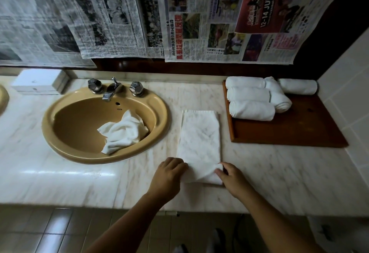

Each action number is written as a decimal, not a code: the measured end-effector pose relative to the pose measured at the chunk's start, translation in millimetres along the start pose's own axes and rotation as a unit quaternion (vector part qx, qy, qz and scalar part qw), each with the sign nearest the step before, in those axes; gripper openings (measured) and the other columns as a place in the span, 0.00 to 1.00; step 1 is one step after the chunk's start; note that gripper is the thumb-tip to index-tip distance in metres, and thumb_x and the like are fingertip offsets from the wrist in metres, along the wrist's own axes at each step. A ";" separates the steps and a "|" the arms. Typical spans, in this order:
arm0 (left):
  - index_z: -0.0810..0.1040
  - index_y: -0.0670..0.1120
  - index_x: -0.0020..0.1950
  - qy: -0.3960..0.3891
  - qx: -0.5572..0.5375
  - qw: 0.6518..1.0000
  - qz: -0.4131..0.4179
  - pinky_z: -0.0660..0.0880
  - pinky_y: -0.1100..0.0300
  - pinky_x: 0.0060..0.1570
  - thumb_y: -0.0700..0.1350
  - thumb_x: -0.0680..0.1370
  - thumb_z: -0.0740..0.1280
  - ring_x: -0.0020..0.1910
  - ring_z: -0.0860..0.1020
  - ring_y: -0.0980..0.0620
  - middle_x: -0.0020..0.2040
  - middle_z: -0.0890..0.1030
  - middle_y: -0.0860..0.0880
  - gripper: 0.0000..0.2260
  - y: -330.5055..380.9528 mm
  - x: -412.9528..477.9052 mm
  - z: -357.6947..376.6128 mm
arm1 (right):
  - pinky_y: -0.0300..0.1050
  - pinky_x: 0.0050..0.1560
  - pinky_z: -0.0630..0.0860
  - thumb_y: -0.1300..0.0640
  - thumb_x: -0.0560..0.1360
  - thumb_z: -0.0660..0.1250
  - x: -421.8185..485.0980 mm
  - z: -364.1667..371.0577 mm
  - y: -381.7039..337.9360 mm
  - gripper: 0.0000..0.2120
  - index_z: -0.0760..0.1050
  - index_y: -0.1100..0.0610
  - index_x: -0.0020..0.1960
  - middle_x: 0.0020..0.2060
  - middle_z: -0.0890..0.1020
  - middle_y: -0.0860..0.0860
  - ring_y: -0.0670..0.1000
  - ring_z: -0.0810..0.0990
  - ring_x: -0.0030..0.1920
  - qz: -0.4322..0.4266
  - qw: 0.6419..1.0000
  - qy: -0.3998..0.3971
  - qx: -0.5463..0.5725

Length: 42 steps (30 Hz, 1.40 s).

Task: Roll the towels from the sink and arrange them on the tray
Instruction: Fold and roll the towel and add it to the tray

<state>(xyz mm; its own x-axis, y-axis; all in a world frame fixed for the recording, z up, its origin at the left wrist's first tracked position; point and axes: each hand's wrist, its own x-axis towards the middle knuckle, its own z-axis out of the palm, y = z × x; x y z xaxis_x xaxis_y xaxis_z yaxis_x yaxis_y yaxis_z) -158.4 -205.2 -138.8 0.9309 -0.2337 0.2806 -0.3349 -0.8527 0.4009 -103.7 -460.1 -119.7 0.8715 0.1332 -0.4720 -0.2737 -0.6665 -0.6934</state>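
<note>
The folded towel [199,145] lies flat between the sink [60,125] and the tray [289,131], and both hands, left hand [169,174] and right hand [232,178], pinch its near end, so roll it tight and straight.

Head camera looks steeply down (wide-angle, close) over countertop [279,172].

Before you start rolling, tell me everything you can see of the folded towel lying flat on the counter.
The folded towel is white, soft-looking cloth, folded into a long narrow strip. It lies flat on the marble counter, between the sink and the wooden tray, touching neither, its length running away from the person. The left hand and right hand pinch its near corners, lifting that edge slightly. No roll has formed yet.
</note>
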 end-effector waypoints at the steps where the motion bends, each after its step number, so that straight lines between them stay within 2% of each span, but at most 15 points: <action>1: 0.79 0.48 0.64 -0.001 -0.004 1.000 0.013 0.77 0.51 0.53 0.46 0.81 0.64 0.57 0.77 0.47 0.60 0.79 0.50 0.12 -1.4 -2.9 0.7 | 0.42 0.54 0.76 0.46 0.82 0.62 1.7 -0.2 -0.7 0.17 0.74 0.51 0.69 0.58 0.78 0.47 0.46 0.77 0.55 0.006 1.000 0.003 -0.010; 5: 0.72 0.50 0.74 -0.071 0.013 0.997 0.028 0.75 0.52 0.61 0.60 0.79 0.67 0.66 0.74 0.48 0.69 0.75 0.51 0.26 -8.5 -10.9 0.2 | 0.44 0.48 0.77 0.48 0.82 0.63 7.0 -2.3 -3.2 0.14 0.78 0.55 0.61 0.48 0.79 0.50 0.45 0.77 0.44 0.021 0.999 0.023 -0.033; 8: 0.70 0.50 0.75 -0.085 0.005 0.996 0.034 0.77 0.51 0.59 0.58 0.79 0.67 0.65 0.74 0.47 0.69 0.75 0.51 0.26 -11.3 -6.0 -2.4 | 0.44 0.49 0.80 0.49 0.80 0.68 9.0 2.2 -2.5 0.14 0.76 0.52 0.63 0.56 0.77 0.50 0.47 0.77 0.49 0.005 0.997 0.067 -0.026; 10: 0.71 0.49 0.74 -0.088 -0.003 0.995 0.041 0.77 0.51 0.57 0.56 0.80 0.67 0.61 0.76 0.47 0.67 0.76 0.50 0.24 -12.2 -0.3 -3.1 | 0.47 0.52 0.81 0.52 0.78 0.70 6.1 6.8 0.6 0.17 0.71 0.48 0.65 0.59 0.72 0.47 0.48 0.75 0.56 -0.057 0.991 0.116 -0.038; 12: 0.73 0.48 0.73 -0.094 -0.008 0.994 0.045 0.77 0.52 0.56 0.54 0.80 0.67 0.58 0.77 0.47 0.64 0.77 0.49 0.23 -12.6 5.0 -3.0 | 0.45 0.52 0.79 0.52 0.78 0.70 -1.1 8.1 2.6 0.12 0.73 0.49 0.60 0.57 0.71 0.45 0.49 0.73 0.57 -0.171 0.964 0.163 -0.123; 13: 0.73 0.48 0.73 -0.098 -0.012 0.994 0.041 0.77 0.52 0.56 0.54 0.80 0.67 0.57 0.77 0.46 0.63 0.78 0.48 0.23 -12.8 7.9 -3.1 | 0.44 0.52 0.78 0.49 0.77 0.70 -6.2 7.9 4.6 0.12 0.75 0.50 0.58 0.56 0.72 0.45 0.49 0.73 0.57 -0.224 0.945 0.167 -0.171; 15: 0.73 0.49 0.72 -0.116 -0.017 0.993 0.025 0.78 0.51 0.56 0.56 0.80 0.65 0.57 0.78 0.45 0.61 0.79 0.47 0.22 -13.9 14.1 -4.1 | 0.43 0.58 0.74 0.44 0.73 0.72 -15.6 8.0 10.0 0.20 0.76 0.50 0.61 0.60 0.74 0.44 0.48 0.72 0.60 -0.262 0.931 0.141 -0.211; 17: 0.74 0.49 0.71 -0.144 -0.035 0.989 0.003 0.78 0.51 0.55 0.57 0.80 0.62 0.55 0.79 0.44 0.60 0.80 0.46 0.22 -15.7 19.9 -5.4 | 0.45 0.66 0.72 0.47 0.72 0.74 -21.0 7.7 16.0 0.27 0.73 0.49 0.68 0.66 0.73 0.46 0.48 0.70 0.66 -0.242 0.939 0.120 -0.215; 20: 0.76 0.49 0.71 -0.198 -0.093 0.974 -0.054 0.75 0.54 0.60 0.55 0.82 0.64 0.59 0.78 0.45 0.61 0.80 0.46 0.19 -12.6 30.7 -10.1 | 0.46 0.70 0.70 0.57 0.75 0.71 -21.2 6.5 19.1 0.26 0.71 0.49 0.71 0.69 0.73 0.48 0.51 0.70 0.70 -0.217 0.950 0.104 -0.201; 24: 0.76 0.50 0.72 -0.219 -0.112 0.962 -0.118 0.74 0.54 0.62 0.54 0.83 0.64 0.62 0.78 0.47 0.63 0.79 0.49 0.18 -9.3 34.7 -12.1 | 0.45 0.66 0.70 0.51 0.76 0.71 -14.8 -4.2 14.6 0.24 0.71 0.44 0.70 0.66 0.68 0.47 0.51 0.69 0.65 -0.164 0.962 0.071 -0.208; 28: 0.78 0.49 0.67 -0.068 0.008 0.997 -0.022 0.77 0.49 0.53 0.50 0.80 0.67 0.56 0.77 0.45 0.60 0.80 0.49 0.17 -2.7 25.2 -9.9 | 0.46 0.65 0.72 0.43 0.78 0.68 -5.6 -9.1 11.8 0.23 0.68 0.38 0.71 0.65 0.64 0.47 0.53 0.69 0.64 -0.099 0.971 0.022 -0.215; 30: 0.78 0.49 0.65 -0.041 0.029 0.999 0.020 0.76 0.51 0.51 0.50 0.80 0.67 0.54 0.77 0.47 0.58 0.79 0.50 0.14 5.9 17.6 -9.6 | 0.49 0.67 0.72 0.43 0.79 0.67 -0.7 -11.9 7.1 0.22 0.67 0.38 0.71 0.65 0.64 0.48 0.54 0.70 0.64 -0.077 0.976 -0.005 -0.202; 36: 0.67 0.47 0.77 -0.114 0.092 0.989 0.022 0.77 0.50 0.61 0.62 0.76 0.69 0.66 0.74 0.46 0.71 0.74 0.48 0.34 11.0 -6.6 0.9 | 0.47 0.58 0.75 0.44 0.81 0.63 6.4 -21.6 -8.8 0.19 0.68 0.39 0.72 0.69 0.64 0.52 0.57 0.72 0.64 -0.005 0.984 -0.070 -0.163; 39: 0.66 0.48 0.78 -0.135 0.094 0.986 0.015 0.78 0.51 0.58 0.62 0.78 0.64 0.63 0.75 0.46 0.69 0.74 0.49 0.32 8.3 0.0 4.2 | 0.45 0.49 0.75 0.48 0.81 0.64 5.8 -22.1 -9.5 0.14 0.67 0.41 0.66 0.65 0.71 0.51 0.53 0.76 0.56 -0.019 0.989 -0.091 -0.111; 42: 0.65 0.48 0.77 -0.173 0.076 0.982 0.013 0.77 0.49 0.57 0.59 0.80 0.64 0.60 0.75 0.45 0.67 0.75 0.48 0.28 6.1 12.0 0.8 | 0.45 0.50 0.77 0.51 0.79 0.68 -0.5 -15.5 -3.9 0.09 0.69 0.43 0.55 0.56 0.73 0.46 0.50 0.76 0.53 -0.083 0.993 -0.015 -0.081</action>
<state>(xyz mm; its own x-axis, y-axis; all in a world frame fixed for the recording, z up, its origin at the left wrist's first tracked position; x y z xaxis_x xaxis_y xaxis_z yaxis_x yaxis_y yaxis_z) -149.2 -213.6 -133.7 0.9248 -0.3790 -0.0338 -0.3587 -0.8980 0.2549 -96.8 -468.9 -108.4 0.8856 0.2719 -0.3765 -0.0558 -0.7426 -0.6674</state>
